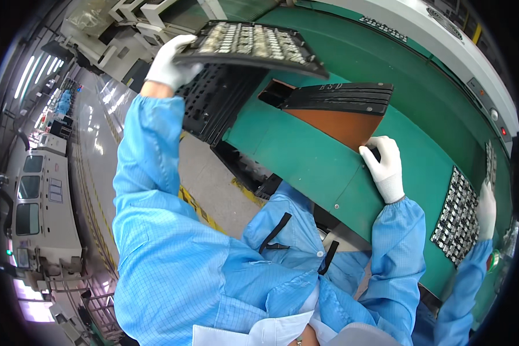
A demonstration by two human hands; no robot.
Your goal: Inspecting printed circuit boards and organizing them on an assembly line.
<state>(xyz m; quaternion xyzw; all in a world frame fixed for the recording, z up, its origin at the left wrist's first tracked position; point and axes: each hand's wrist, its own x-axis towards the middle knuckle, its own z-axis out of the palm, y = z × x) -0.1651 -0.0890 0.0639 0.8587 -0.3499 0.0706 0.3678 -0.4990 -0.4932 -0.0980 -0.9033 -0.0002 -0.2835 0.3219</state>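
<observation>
My left hand (172, 64), in a white glove, grips the left end of a black tray (251, 59) at the upper left. Rows of small metallic parts fill the tray, which is held up above a stack of black trays (207, 95). My right hand (384, 170), also gloved, pinches the near corner of a black-and-brown open box (337, 118). The box stands tilted on the green bench (294, 155), with ribbed black edging along its upper side and a brown panel facing me. What lies inside the box is mostly hidden.
A co-worker's gloved hand (486, 213) is at the right, beside a tray of small parts (457, 216) on the bench. A white machine housing (432, 26) runs along the far side. Another row of parts (383, 29) lies behind. White machines (43, 196) stand across the aisle.
</observation>
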